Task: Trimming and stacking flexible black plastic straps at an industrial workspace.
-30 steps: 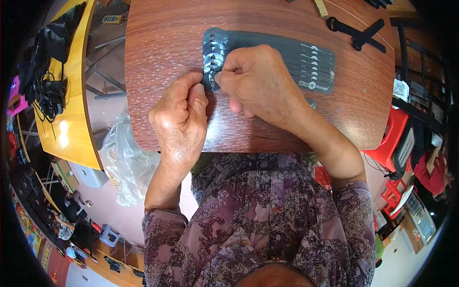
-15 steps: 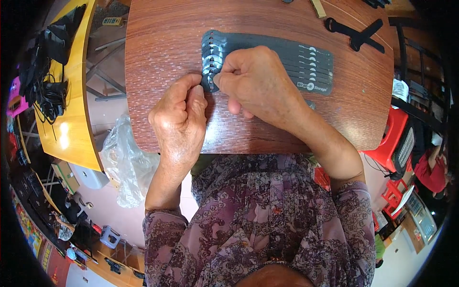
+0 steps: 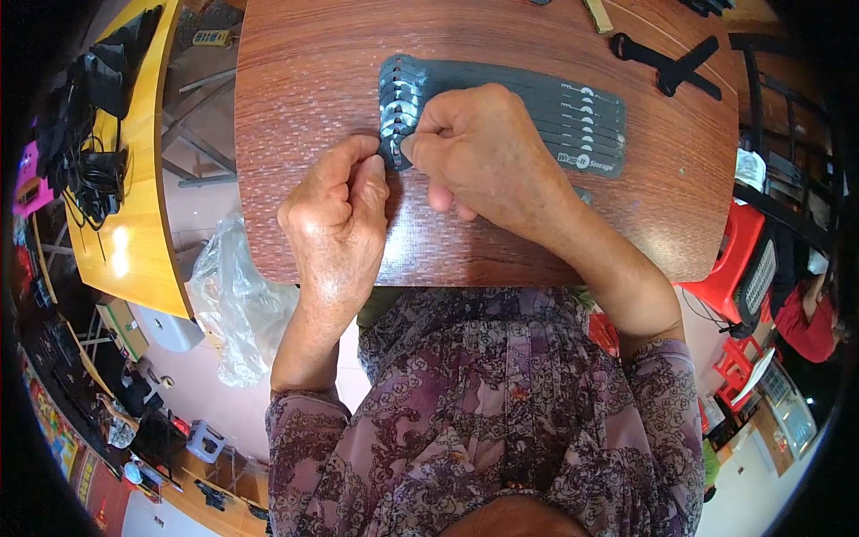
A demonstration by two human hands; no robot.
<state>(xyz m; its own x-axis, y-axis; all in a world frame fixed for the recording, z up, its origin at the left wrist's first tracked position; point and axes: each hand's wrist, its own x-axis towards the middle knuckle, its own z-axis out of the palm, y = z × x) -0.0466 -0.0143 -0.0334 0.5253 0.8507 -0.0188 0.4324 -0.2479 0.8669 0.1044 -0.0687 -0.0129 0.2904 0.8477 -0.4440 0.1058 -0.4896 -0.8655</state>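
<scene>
Here are the straps (image 3: 528,85), flat on the table (image 3: 295,134) just past the left hand's fingertips and partly under the right hand, long axis running nearly crosswise, slotted round ends pointing left, printed ends out to the right! The left hand (image 3: 335,219) has thumb and forefinger at the nearest round end, the right hand (image 3: 488,152) curls in, fingertips meeting that same end, though I can't tell whether either actually grips.

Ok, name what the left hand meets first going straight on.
The left hand would likely meet the slotted end of the dark strap stack almost at once; whether they already touch is unclear.
</scene>
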